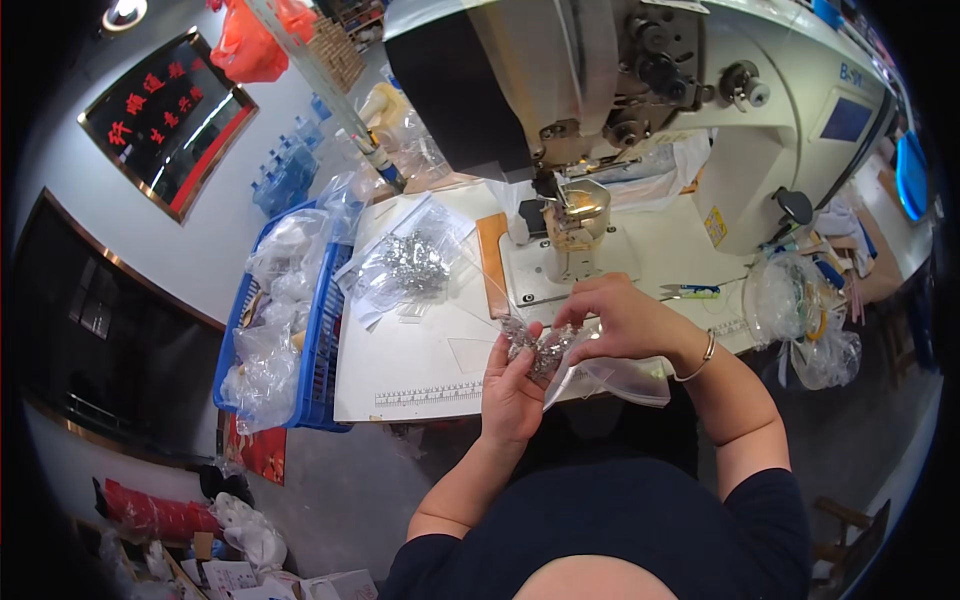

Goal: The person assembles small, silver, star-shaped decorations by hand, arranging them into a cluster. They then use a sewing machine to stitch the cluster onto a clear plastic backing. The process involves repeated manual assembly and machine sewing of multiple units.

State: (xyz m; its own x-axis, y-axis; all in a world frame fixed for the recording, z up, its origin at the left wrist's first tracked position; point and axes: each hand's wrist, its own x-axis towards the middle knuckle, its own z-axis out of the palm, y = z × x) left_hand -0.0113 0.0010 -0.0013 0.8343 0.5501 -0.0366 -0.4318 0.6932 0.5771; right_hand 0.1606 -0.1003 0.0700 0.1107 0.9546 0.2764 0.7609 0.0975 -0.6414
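At the front edge of the sewing table I hold a clear plastic bag [625, 382] with small shiny silver pieces [549, 352] in it. My left hand [513, 398] is closed round the bag's left side, thumb on top. From the right, my right hand [628, 322] bends over the bag with its fingertips pressed on it beside the silver pieces; what lies between those fingertips is partly hidden. Just beyond my hands stands the needle area of a large white sewing machine [578, 215]. Another clear bag of silver pieces [415, 262] lies on papers to the left.
A blue plastic basket [328, 345] full of clear bags stands at the table's left edge. A ruler strip [430, 393] runs along the front edge. Small thread snips [692, 291] lie right of my right hand, near a bundle of clear plastic [785, 300].
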